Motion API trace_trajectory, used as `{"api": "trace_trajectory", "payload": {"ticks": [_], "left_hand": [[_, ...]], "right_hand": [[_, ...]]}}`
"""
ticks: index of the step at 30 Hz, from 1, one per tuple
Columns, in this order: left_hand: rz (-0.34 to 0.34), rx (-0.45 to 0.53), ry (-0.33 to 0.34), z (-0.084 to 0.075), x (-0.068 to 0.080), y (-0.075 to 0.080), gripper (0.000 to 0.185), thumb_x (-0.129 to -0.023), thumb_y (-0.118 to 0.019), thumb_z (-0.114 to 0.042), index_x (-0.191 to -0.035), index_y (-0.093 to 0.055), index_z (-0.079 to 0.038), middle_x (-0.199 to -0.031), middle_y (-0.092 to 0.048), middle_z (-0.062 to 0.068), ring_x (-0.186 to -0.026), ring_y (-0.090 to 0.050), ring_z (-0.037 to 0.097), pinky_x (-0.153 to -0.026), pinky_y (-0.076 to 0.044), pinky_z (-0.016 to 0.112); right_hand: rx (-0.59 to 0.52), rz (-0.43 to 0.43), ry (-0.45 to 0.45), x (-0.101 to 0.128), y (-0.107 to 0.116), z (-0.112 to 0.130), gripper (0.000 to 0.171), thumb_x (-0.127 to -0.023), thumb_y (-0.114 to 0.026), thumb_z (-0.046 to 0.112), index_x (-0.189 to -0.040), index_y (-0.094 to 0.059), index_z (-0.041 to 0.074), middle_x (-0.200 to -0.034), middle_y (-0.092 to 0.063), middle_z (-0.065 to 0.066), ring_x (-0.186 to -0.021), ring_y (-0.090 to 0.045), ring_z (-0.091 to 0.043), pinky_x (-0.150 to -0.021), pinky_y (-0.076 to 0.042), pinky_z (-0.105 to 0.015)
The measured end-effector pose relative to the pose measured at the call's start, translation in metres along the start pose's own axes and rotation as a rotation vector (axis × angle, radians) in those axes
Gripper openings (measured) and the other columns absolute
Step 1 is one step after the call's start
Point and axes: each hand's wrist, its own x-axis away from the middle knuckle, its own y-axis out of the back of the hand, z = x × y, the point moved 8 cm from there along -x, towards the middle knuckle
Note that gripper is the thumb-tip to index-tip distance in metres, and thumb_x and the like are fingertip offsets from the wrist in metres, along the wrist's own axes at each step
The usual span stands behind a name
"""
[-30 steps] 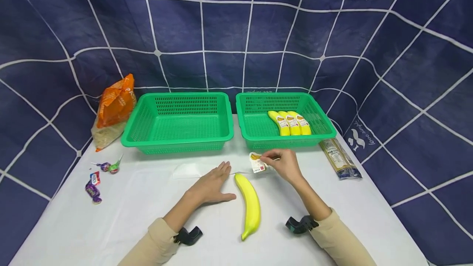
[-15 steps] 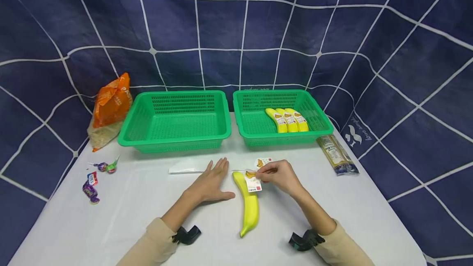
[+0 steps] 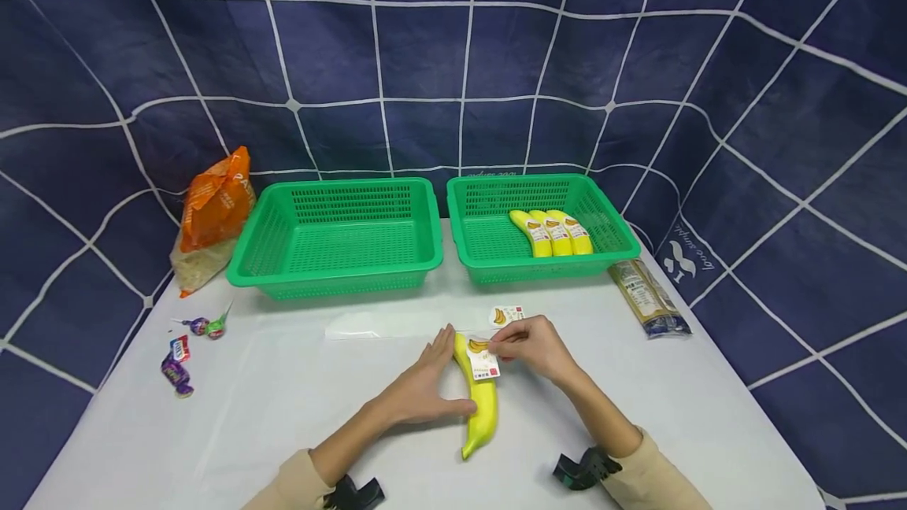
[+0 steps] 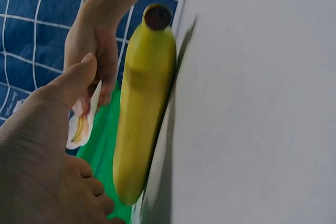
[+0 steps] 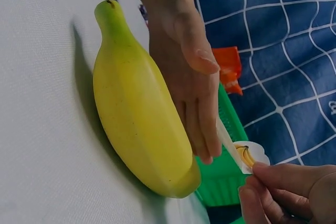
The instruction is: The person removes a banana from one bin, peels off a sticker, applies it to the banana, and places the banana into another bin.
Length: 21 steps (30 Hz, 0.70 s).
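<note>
A yellow banana (image 3: 485, 415) lies lengthwise on the white table in front of me. My left hand (image 3: 420, 393) is at its left side, fingers extended and thumb reaching towards the peel; whether it touches cannot be told. My right hand (image 3: 536, 349) pinches a white sticker (image 3: 485, 365) with a banana picture between thumb and fingertips. In the head view the sticker overlaps the banana's upper part. The right wrist view shows the sticker (image 5: 245, 156) raised off the peel. Another sticker (image 3: 507, 314) lies on the table just beyond my right hand.
A pale strip (image 3: 364, 325) lies across the table behind the hands. Two green baskets (image 3: 336, 278) stand at the back; the right one holds three stickered bananas (image 3: 557, 234). An orange bag (image 3: 216, 203), candies (image 3: 175, 372) and lollipops (image 3: 209, 327) are left, a flat packet (image 3: 650, 299) right.
My right hand has brought the sticker down and left over the banana. My left hand has moved right, up to the banana's side. A second sticker now shows on the table.
</note>
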Motion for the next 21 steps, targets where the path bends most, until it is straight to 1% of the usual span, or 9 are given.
{"api": "trace_trajectory", "payload": {"ticks": [4,11,16,19,21], "left_hand": [[0.003,0.009,-0.015,-0.005,0.002,-0.006,0.123,-0.074,-0.067,-0.071,-0.157,-0.005,-0.005,-0.166,0.000,0.008,-0.153,-0.001,0.021,-0.124,-0.014,0.047],[0.006,-0.020,-0.013,-0.003,0.003,-0.008,0.124,-0.073,-0.064,-0.075,-0.157,-0.003,-0.007,-0.166,0.002,0.007,-0.153,0.001,0.019,-0.124,-0.013,0.046],[0.008,-0.037,-0.018,-0.001,0.001,-0.011,0.123,-0.073,-0.063,-0.076,-0.157,-0.004,-0.007,-0.166,0.003,0.007,-0.153,0.001,0.019,-0.124,-0.014,0.047],[0.005,-0.056,-0.027,-0.001,0.001,-0.012,0.122,-0.074,-0.062,-0.076,-0.157,-0.006,-0.006,-0.166,0.003,0.008,-0.153,0.000,0.020,-0.124,-0.015,0.047],[0.002,-0.064,-0.031,-0.001,0.000,-0.013,0.122,-0.074,-0.062,-0.076,-0.157,-0.007,-0.006,-0.166,0.002,0.008,-0.153,-0.001,0.020,-0.124,-0.015,0.047]], "right_hand": [[0.000,0.010,-0.015,0.000,-0.001,-0.002,0.018,-0.080,-0.080,0.017,-0.088,-0.076,0.001,-0.080,-0.076,-0.010,-0.067,-0.070,-0.017,-0.065,-0.060,-0.043],[-0.007,0.026,-0.012,0.003,-0.004,-0.001,0.019,-0.080,-0.079,0.017,-0.089,-0.076,0.000,-0.081,-0.076,-0.010,-0.066,-0.068,-0.011,-0.066,-0.060,-0.043],[-0.011,0.047,-0.027,0.006,-0.007,-0.003,0.020,-0.080,-0.079,0.017,-0.089,-0.075,0.000,-0.081,-0.076,-0.011,-0.066,-0.068,-0.011,-0.066,-0.060,-0.041],[-0.028,0.056,-0.031,0.008,-0.010,-0.003,0.020,-0.080,-0.079,0.016,-0.089,-0.075,-0.002,-0.080,-0.075,-0.013,-0.065,-0.067,-0.012,-0.065,-0.060,-0.041],[-0.044,0.067,-0.049,0.008,-0.012,-0.006,0.021,-0.080,-0.079,0.016,-0.089,-0.075,-0.003,-0.079,-0.075,-0.013,-0.063,-0.067,-0.012,-0.064,-0.060,-0.040]]}}
